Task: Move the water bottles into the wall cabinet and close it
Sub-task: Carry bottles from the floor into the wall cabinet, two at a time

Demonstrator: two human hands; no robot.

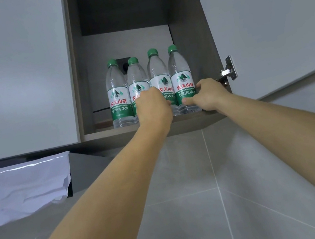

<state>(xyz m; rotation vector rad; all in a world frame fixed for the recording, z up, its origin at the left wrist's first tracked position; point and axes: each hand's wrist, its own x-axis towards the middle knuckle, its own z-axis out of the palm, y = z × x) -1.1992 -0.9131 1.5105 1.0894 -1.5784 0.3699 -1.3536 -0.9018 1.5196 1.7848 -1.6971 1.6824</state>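
Note:
Several clear water bottles with green caps and green-white labels stand upright in a row on the floor of the open wall cabinet (110, 132). My left hand (153, 108) reaches in and wraps the lower part of the third bottle (156, 71), also covering part of the second bottle (136, 76). My right hand (210, 94) grips the rightmost bottle (179, 69) from its right side, thumb on the label. The leftmost bottle (119, 96) stands untouched. The cabinet door (270, 15) is swung open at the right.
A metal hinge (227, 69) sits on the open door near my right hand. A closed cabinet front (11, 71) is at the left, with a white plastic-wrapped hood (23, 185) below it. Grey wall tiles (187, 198) lie underneath. A dark socket (124, 62) is behind the bottles.

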